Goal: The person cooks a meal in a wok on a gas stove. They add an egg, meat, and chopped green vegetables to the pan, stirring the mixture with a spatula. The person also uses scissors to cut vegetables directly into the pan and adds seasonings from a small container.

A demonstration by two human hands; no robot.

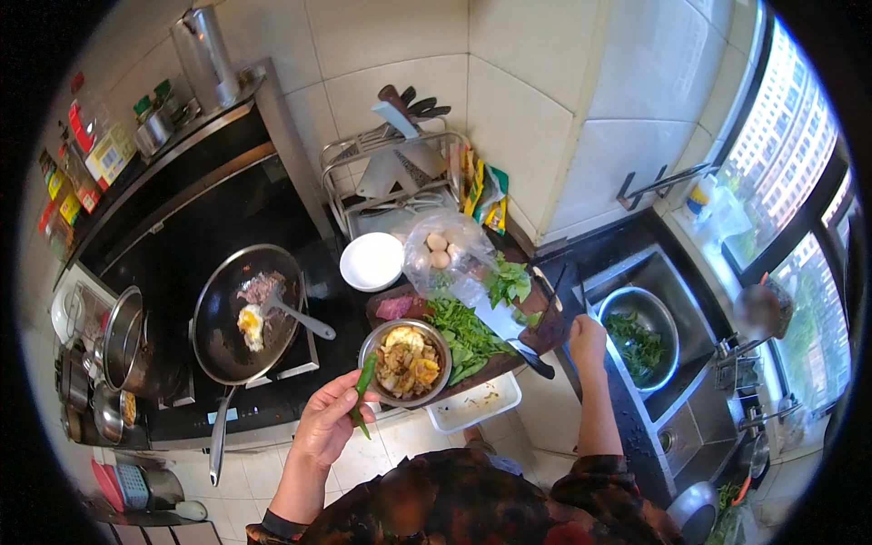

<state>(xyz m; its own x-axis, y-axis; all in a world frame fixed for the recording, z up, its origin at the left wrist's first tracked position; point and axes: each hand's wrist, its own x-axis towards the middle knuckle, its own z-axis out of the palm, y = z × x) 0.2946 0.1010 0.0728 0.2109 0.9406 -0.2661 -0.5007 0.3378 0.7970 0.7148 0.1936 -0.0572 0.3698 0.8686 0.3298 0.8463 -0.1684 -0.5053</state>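
My left hand (327, 417) pinches a long green chili pepper (364, 388) between thumb and fingers. The pepper overlaps the rim of a metal bowl (446, 347) of cooked egg and meat pieces. My right hand (587, 340) is curled above the counter edge beside the sink; a thin dark shape rises by its fingers, and whether it is held is unclear. Between my hands, a wooden cutting board (470, 381) bears chopped green leaves (466, 334), raw meat (395, 308) and a wide-bladed knife (501, 320) with a black handle.
At left, a frying pan (211, 327) holds a fried egg, meat bits and a grey spatula (306, 320). A white bowl (371, 262) and a plastic bag of eggs (470, 255) stand behind the board. A bowl of greens (671, 320) sits in the sink (654, 266). A white tray (477, 412) juts out below the board.
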